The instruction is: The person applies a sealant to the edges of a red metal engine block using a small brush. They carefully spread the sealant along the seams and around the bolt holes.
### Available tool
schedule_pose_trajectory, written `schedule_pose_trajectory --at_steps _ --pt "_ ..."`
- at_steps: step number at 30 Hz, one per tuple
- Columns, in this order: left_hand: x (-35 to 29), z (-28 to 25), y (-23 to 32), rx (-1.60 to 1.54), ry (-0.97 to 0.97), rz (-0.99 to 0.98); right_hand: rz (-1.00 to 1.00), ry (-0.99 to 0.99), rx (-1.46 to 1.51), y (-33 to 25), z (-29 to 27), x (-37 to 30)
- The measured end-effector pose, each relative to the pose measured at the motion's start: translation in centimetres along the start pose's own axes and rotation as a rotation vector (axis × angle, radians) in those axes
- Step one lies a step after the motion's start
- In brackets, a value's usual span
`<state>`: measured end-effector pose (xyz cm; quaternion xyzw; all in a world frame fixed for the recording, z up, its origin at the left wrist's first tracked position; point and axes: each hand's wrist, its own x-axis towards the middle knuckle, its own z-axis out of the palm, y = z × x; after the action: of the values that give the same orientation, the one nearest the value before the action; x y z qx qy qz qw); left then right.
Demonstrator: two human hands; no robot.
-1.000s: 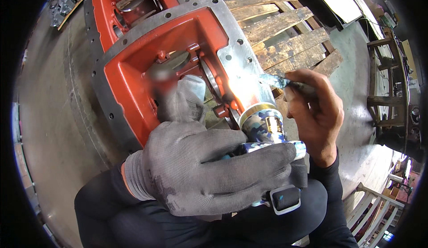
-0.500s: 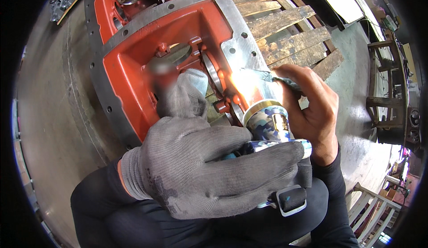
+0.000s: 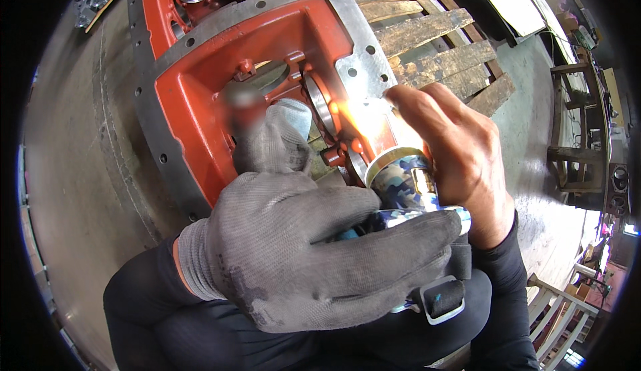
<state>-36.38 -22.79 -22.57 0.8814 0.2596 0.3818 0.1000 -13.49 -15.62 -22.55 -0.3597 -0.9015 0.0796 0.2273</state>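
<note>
My left hand (image 3: 300,257), in a grey knit glove, grips a camouflage-patterned flashlight (image 3: 400,181) with a black strap and buckle (image 3: 441,301). Its bright beam falls on the pale metal flange of a red casting (image 3: 200,114). At the flange's right side, my bare right hand (image 3: 461,151) has its fingers bent, tips at the lit metal. Glare and the fingers hide whatever lies under them. Beyond my left knuckles, over the casting's opening, sits a bunched grey glove-like piece (image 3: 274,141) with a pale blue end; whether it is a separate glove I cannot tell.
A second red casting (image 3: 157,21) adjoins the first at the far side. Wooden pallet slats (image 3: 427,31) lie beyond it. A wooden rack (image 3: 581,151) stands at right, with a pale slatted frame (image 3: 561,314) nearer. Grey metal parts (image 3: 100,1) lie far left.
My right hand has shifted slightly, its fingertips now farther left and up the flange. The dark bluish-grey material seen under its fingers earlier no longer shows. My left hand still holds the flashlight.
</note>
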Motion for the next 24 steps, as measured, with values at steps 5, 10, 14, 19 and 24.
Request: schedule_pose_trajectory --at_steps 5,10,14,19,24 --pt "-0.5 0.5 -0.9 0.011 0.057 0.106 -0.130 0.003 -0.059 0.3 0.4 0.2" --pt "-0.4 0.6 0.2 0.013 0.071 0.042 -0.150 -0.001 -0.083 0.1 0.4 0.0" --pt "-0.1 0.0 0.3 -0.016 0.018 0.045 -0.157 0.016 -0.073 0.3 0.4 -0.1" --pt "-0.3 -0.9 0.8 -0.053 -0.134 -0.080 -0.131 0.018 -0.061 0.3 0.4 -0.3" --pt "-0.2 -1.3 1.3 -0.042 -0.150 -0.095 -0.132 0.024 -0.060 0.1 0.2 -0.2"
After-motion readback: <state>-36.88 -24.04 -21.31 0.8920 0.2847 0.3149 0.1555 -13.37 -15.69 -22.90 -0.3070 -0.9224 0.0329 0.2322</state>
